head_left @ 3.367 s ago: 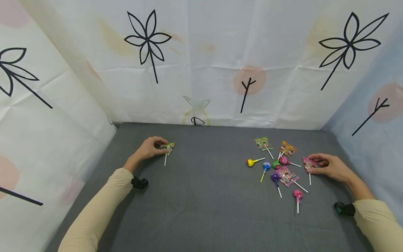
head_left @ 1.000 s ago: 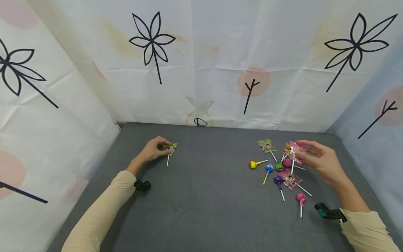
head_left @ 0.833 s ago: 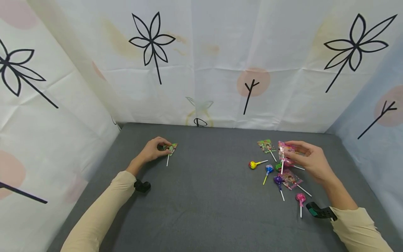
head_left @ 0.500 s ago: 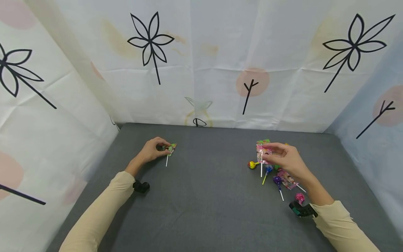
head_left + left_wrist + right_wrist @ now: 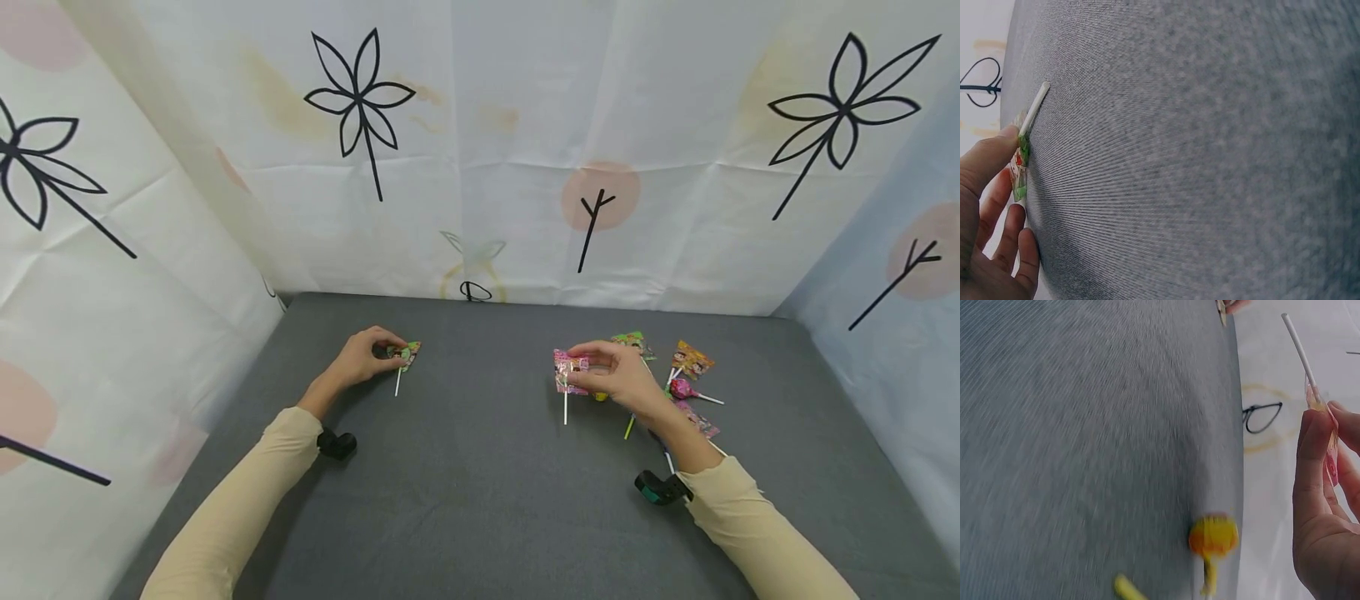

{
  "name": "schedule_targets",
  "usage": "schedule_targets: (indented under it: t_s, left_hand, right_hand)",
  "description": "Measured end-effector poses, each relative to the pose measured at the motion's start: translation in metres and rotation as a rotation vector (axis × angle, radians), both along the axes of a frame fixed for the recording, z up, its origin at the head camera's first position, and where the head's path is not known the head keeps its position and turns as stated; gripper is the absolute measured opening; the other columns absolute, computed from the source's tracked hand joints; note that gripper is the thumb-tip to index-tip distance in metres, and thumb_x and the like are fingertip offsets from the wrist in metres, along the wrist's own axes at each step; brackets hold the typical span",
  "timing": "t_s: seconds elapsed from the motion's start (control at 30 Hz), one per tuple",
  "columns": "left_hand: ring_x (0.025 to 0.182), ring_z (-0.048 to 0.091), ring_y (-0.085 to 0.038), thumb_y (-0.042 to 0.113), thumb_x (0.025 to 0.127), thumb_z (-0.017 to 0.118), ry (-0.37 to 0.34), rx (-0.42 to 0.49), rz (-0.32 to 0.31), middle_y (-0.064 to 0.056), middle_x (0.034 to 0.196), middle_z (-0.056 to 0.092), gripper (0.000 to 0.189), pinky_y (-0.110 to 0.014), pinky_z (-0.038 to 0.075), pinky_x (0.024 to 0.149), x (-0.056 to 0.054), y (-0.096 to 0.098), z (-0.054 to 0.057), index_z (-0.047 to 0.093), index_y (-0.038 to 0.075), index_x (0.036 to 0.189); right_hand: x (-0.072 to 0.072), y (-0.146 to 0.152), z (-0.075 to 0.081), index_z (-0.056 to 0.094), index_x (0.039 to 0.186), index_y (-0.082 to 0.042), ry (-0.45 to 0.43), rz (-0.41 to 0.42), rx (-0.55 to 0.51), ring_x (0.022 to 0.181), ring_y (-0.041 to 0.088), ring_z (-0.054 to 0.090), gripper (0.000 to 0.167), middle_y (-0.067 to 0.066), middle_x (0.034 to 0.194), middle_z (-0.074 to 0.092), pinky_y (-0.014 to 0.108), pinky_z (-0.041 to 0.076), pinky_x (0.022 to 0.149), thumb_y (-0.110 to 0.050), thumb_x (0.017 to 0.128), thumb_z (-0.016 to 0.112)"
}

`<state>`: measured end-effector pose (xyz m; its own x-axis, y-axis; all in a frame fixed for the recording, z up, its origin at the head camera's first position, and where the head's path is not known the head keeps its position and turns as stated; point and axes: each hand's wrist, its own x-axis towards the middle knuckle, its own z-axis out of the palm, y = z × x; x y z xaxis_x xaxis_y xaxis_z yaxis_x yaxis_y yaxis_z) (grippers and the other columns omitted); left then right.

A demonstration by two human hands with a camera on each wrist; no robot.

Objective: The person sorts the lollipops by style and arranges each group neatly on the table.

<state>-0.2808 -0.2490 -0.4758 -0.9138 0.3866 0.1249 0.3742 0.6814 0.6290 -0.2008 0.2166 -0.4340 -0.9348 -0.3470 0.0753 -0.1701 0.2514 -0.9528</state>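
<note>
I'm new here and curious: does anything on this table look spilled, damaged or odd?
Nothing clearly looks spilled or damaged. The lollipops on the right of the table lie jumbled at different angles, though the right arm hides some.

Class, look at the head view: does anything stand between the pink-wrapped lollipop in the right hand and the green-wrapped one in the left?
Nothing visible does: only gray tabletop shows between the pink-wrapped lollipop and the green-wrapped lollipop.
</note>
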Motion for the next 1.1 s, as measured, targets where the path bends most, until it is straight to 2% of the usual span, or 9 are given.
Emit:
schedule_targets:
  t_s: [0.17,0.37,0.63,0.83,1.1]
  left_hand:
    - [0.102,0.059,-0.030,0.015,0.087,0.084,-0.005,0.008,0.000,-0.012,0.112,0.063,0.029,-0.052,0.046,0.090,0.000,0.001,0.000,0.077,0.005,0.113]
    - [0.101,0.059,-0.030,0.016,0.087,0.084,0.005,0.006,-0.004,-0.012,0.111,0.064,0.029,-0.052,0.046,0.090,-0.002,0.001,-0.001,0.077,0.005,0.113]
    - [0.102,0.059,-0.032,0.015,0.087,0.084,0.008,-0.001,-0.013,-0.012,0.111,0.064,0.029,-0.053,0.046,0.090,-0.002,0.001,-0.001,0.076,0.005,0.112]
    - [0.103,0.060,-0.033,0.015,0.087,0.084,0.008,0.004,-0.019,-0.013,0.112,0.063,0.029,-0.054,0.046,0.091,-0.001,0.001,0.001,0.076,0.004,0.113]
    - [0.103,0.060,-0.033,0.014,0.087,0.083,0.030,0.001,-0.036,-0.013,0.112,0.064,0.028,-0.054,0.046,0.090,-0.001,-0.001,-0.001,0.076,0.004,0.113]
  right_hand:
    - [-0.006,-0.020,-0.003,0.068,0.124,0.001,-0.006,0.013,-0.021,0.091,0.022,0.066,0.035,0.017,0.121,0.068,0.040,0.053,0.068,-0.008,0.091,0.079]
    - [-0.014,-0.046,-0.010,0.069,0.122,0.002,-0.019,0.009,-0.038,0.087,0.022,0.066,0.036,0.018,0.114,0.070,0.038,0.054,0.070,-0.008,0.089,0.080]
    - [-0.019,-0.076,-0.018,0.068,0.124,0.002,-0.056,-0.001,-0.057,0.093,0.023,0.064,0.039,0.018,0.114,0.069,0.039,0.056,0.075,-0.007,0.088,0.081]
    - [-0.025,-0.094,-0.025,0.070,0.120,0.003,-0.056,0.001,-0.067,0.092,0.023,0.064,0.036,0.017,0.113,0.070,0.037,0.054,0.072,-0.005,0.087,0.082]
    - [-0.037,-0.125,-0.029,0.071,0.117,0.005,-0.063,0.014,-0.086,0.098,0.029,0.065,0.033,0.019,0.114,0.069,0.049,0.056,0.079,-0.003,0.087,0.081]
